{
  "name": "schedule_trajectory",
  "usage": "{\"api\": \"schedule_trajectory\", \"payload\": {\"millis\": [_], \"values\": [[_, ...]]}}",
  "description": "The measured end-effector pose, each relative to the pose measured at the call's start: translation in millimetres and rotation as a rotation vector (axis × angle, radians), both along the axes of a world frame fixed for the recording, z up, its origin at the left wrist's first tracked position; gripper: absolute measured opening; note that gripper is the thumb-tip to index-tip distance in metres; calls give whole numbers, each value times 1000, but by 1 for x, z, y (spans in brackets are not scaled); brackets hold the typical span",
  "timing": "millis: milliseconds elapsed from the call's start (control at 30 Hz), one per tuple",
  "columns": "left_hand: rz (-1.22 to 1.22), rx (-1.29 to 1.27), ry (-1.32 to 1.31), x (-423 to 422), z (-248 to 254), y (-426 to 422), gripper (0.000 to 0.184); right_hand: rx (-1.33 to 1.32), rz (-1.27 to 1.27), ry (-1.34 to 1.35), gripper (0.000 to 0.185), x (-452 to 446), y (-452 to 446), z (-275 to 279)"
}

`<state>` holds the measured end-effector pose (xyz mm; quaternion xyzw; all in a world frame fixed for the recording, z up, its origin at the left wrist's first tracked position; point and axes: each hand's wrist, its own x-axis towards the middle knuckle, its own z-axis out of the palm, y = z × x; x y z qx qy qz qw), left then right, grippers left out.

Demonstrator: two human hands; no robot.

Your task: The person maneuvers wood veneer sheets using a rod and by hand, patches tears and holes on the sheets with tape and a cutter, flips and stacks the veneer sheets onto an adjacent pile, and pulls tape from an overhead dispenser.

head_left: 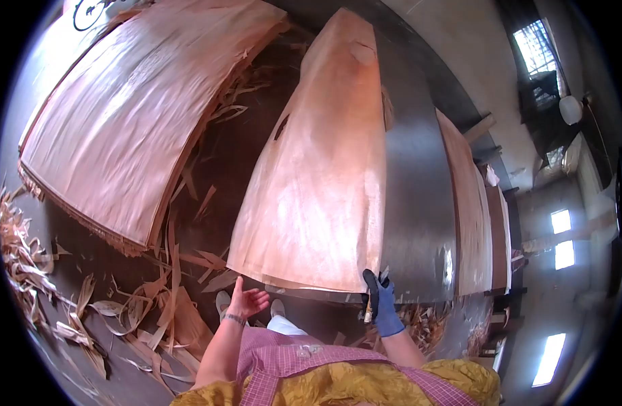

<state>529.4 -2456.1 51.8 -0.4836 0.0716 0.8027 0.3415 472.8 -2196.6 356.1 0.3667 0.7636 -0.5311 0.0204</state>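
A long sheet of thin pinkish wood veneer (314, 203) lies in front of me, narrowing toward its far end, with a dark slit on its left side. Just below its near left corner is my bare left hand (250, 300), palm turned inward and fingers stretched apart. Its thumb points up at the sheet's edge; I cannot tell whether it touches. My right hand (385, 304), in a blue and black glove, is closed at the near right corner. A narrow tan piece sticks out below its fingers, too small to name. The hand partly hides that corner.
A thick stack of veneer (121, 128) stands at the left. A dark smooth tabletop (419, 183) runs under the sheet's right side, with another veneer stack (466, 210) beyond. Loose veneer scraps (87, 318) litter the floor around my shoes (277, 308).
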Motion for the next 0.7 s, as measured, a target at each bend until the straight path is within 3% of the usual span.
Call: {"api": "schedule_trajectory", "payload": {"millis": [133, 200, 267, 400, 500, 533, 633, 667, 700], "values": [[132, 101, 128, -38, -46, 8, 70, 48, 19, 16, 25, 2, -23, 15], [320, -28, 156, -53, -85, 24, 55, 90, 71, 48, 26, 5, -11, 7], [472, -69, 87, -62, -92, 20, 34, 57, 60, 55, 25, 6, -21, 19], [522, -130, 169, -67, -44, -6, 35, -42, 68, 106, 23, 4, -35, 60], [556, -42, 234, -67, 18, -21, 33, -120, 101, 228, 21, 5, -13, 75], [601, -247, 261, -70, 68, -20, 26, -164, 108, 221, 19, 7, -6, 90], [595, -328, 509, -63, 82, -23, 19, -404, 92, 412, 27, 13, 41, 84], [685, -351, 497, -58, 88, -16, 17, -525, 26, 412, 17, 19, 58, 89], [678, -383, 524, -51, 113, -6, 17, -529, 29, 355, 20, 29, 75, 100]]}}
